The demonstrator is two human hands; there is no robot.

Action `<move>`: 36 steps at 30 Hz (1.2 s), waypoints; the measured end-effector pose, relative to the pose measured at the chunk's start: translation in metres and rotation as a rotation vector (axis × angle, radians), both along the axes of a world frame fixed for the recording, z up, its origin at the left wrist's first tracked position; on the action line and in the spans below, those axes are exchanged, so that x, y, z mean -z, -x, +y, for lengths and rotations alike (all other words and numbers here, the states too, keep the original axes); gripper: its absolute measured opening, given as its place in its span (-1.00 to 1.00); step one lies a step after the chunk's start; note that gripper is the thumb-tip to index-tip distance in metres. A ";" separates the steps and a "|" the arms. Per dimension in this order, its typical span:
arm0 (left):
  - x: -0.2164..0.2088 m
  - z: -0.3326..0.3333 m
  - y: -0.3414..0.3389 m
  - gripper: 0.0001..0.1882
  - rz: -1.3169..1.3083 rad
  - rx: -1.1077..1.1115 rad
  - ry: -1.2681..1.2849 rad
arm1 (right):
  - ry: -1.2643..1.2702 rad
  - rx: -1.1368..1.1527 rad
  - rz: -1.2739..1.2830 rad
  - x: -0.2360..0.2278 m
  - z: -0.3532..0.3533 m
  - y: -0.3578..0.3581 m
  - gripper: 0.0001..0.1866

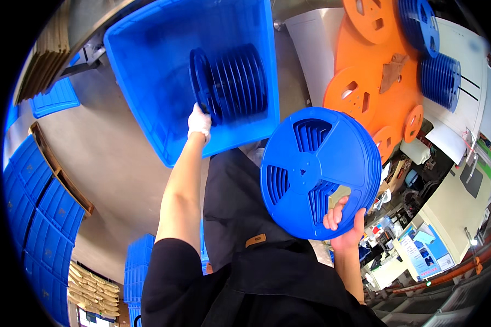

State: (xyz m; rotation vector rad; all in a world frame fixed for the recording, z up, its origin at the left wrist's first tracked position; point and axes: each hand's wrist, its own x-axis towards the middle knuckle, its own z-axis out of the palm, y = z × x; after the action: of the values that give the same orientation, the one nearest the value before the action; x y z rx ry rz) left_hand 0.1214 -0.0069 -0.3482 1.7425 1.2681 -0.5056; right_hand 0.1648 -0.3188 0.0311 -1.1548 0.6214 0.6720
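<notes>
My left hand, in a white glove, reaches into a large blue plastic bin. Its fingers close on the lower rim of a blue plastic reel, which stands on edge and slightly apart from a row of similar reels in the bin. At my right side, a thick stack of blue reels is held with its flat face toward me. My right hand grips the stack's lower right edge, with fingers reaching over the face near a cutout.
An orange table with orange discs stands at the right, and more blue reels sit beyond it. Stacked blue crates line the left. A cluttered bench is at the lower right. Grey floor lies left of the bin.
</notes>
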 end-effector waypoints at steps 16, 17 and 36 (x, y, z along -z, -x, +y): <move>-0.010 0.008 -0.033 -0.36 -0.232 -0.022 0.323 | -0.321 0.192 0.040 -0.013 -0.015 -0.002 -0.40; -0.043 0.009 -0.037 -0.40 -0.326 -0.031 0.333 | -0.376 0.196 0.031 -0.016 -0.019 -0.001 -0.41; -0.290 -0.045 0.021 -0.46 -0.752 1.015 -0.286 | -0.680 0.125 0.014 -0.073 -0.019 -0.001 -0.52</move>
State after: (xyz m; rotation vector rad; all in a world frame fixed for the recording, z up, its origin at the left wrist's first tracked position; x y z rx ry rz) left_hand 0.1006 -0.0523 -0.0583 2.4261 -0.1394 -0.1541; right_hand 0.1655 -0.3381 0.1038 -0.4762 0.4195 0.7079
